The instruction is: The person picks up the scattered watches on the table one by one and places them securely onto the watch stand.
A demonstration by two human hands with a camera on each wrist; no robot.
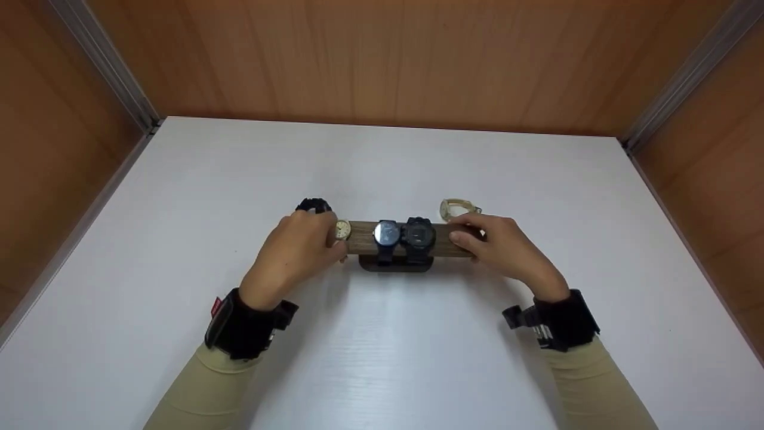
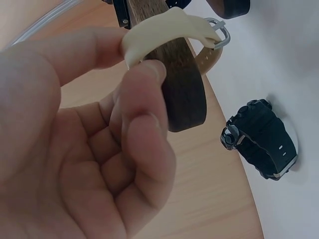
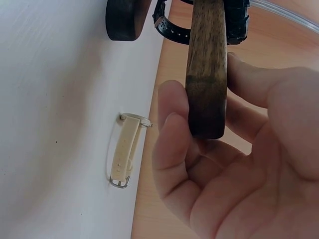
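A wooden bar (image 1: pixel 363 237) on a dark base (image 1: pixel 394 266) stands at the table's middle and carries two dark watches (image 1: pixel 387 234) side by side. At its left end sits a cream-strapped watch (image 1: pixel 342 229). My left hand (image 1: pixel 331 239) pinches that cream strap (image 2: pixel 169 25) between thumb and fingers (image 2: pixel 144 84), wrapped over the bar's end (image 2: pixel 184 84). My right hand (image 1: pixel 464 237) grips the right end of the bar (image 3: pixel 207 64), fingers (image 3: pixel 172 129) on one side and thumb on the other.
A black watch (image 1: pixel 313 205) (image 2: pixel 261 139) lies on the white table (image 1: pixel 382 346) just behind my left hand. A beige watch (image 1: pixel 458 208) (image 3: pixel 124 149) lies behind my right hand. Wooden walls enclose the table at the back and both sides.
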